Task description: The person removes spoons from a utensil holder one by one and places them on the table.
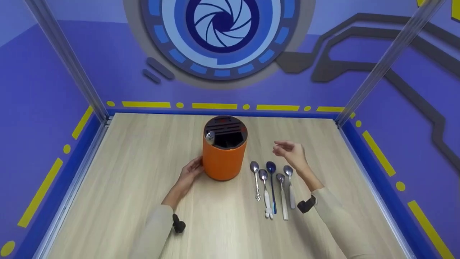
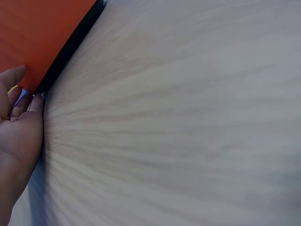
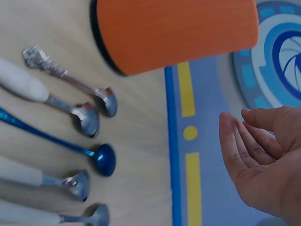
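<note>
An orange cylindrical holder (image 1: 223,162) with a dark slotted top stands upright on the table. One silver spoon (image 1: 210,137) sticks out of its top at the left front. My left hand (image 1: 188,173) rests its fingers against the holder's lower left side; its thumb lies by the orange wall (image 2: 44,28) in the left wrist view. My right hand (image 1: 291,154) is raised to the right of the holder, fingers loosely bent and nothing between them. Below it lie an ornate silver spoon (image 1: 255,178), a white bunny-handled spoon (image 1: 266,196), a blue spoon (image 3: 102,159) and others with pale handles (image 1: 283,198).
The wooden tabletop (image 1: 143,151) is bounded by blue walls with yellow dashes (image 1: 214,106) and metal posts (image 1: 72,64) at the far corners. The spoons lie side by side, bowls pointing away from the person.
</note>
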`<state>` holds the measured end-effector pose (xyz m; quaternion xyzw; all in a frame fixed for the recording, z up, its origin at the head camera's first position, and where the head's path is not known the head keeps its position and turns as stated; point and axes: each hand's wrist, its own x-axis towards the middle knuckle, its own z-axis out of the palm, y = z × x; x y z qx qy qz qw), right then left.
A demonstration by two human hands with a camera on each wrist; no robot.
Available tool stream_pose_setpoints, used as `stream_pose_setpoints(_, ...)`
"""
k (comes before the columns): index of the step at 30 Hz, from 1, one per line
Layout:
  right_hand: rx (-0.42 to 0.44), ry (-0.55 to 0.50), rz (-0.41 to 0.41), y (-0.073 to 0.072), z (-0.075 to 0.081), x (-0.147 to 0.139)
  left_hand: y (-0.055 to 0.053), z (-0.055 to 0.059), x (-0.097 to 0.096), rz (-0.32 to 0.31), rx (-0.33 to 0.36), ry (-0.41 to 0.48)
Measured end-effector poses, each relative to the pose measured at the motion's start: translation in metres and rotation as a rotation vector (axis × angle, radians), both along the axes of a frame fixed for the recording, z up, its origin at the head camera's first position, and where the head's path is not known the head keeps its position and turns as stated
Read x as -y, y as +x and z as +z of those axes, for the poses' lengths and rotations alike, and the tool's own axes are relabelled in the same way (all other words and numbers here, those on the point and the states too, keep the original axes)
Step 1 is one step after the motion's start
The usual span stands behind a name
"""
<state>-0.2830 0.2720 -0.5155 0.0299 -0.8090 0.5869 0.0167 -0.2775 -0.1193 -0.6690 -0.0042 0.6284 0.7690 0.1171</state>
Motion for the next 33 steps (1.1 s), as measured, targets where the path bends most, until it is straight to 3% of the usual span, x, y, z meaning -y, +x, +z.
stream_pose_setpoints(9, -0.128, -0.002, 0.118, -0.001, 0.04, 0.031, 0.001, 0.001, 0.0, 0.012, -0.001, 0.008)
stream_pose_setpoints(15, -0.171, -0.028, 0.181, 0.0, 0.058, 0.059, 0.0, 0.001, 0.0, 0.007, -0.001, -0.008)
stream_pose_setpoints(25, -0.144, -0.102, 0.32, 0.001, 0.071, 0.102, 0.0, 0.004, -0.002, 0.013, 0.01, -0.001)
stream_pose_setpoints(33, -0.11, -0.109, 0.409, 0.003, 0.07, 0.128, 0.0, 0.002, -0.001, 0.021, 0.01, -0.027)
